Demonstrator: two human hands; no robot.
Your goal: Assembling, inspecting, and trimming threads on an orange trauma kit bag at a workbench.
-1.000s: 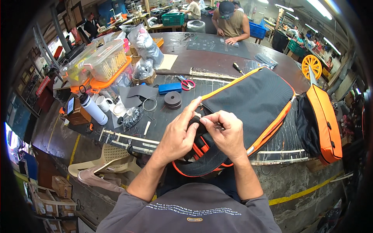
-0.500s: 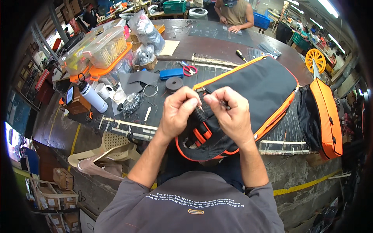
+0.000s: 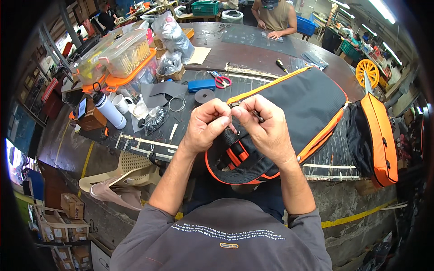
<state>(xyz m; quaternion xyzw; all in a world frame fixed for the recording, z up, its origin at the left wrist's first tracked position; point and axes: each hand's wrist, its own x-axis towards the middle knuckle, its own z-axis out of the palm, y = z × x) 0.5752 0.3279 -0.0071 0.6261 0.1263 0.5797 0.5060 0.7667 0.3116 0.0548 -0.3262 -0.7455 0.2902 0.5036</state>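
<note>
Left hand point(image 3: 207, 127) & right hand point(image 3: 266, 128) raised together, fingers curled in pinch (knuckles up), forearms converging.

My feed was evenly bright, lit by ceiling strip lights point(image 3: 382, 10) far up and right of my right hand point(image 3: 266, 128). Shadows under both hands were soft. The picture stayed sharp around them, while straight edges bowed outward and the rim went black.

Busy workshop, dark round worktable point(image 3: 253, 56), beige plastic chair point(image 3: 122, 174), yellow floor line point(image 3: 352, 217), ceiling strip lights point(image 3: 377, 8)
</note>
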